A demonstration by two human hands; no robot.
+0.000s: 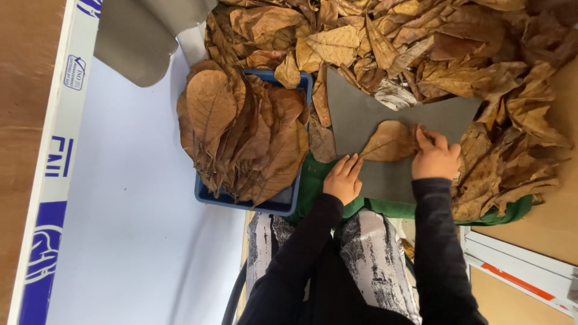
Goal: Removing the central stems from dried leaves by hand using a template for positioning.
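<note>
Brown surface (557, 225) carries a grey mat (385, 114) with a heap of dry leaves (421, 42) along its far edge. Both hands press one brown leaf (390, 141) flat on the mat — left hand (343, 179) fingers-down at its stem, right hand (435, 157) curled on its tip. Beside sits a blue tray (283, 204) of stacked leaves.

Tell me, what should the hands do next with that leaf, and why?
Probably lift the leaf over to the blue tray. It already lies flat on the grey board, with the left hand at its tip and the right hand at its stem end, and the tray beside it holds a stack of similar leaves.
</note>
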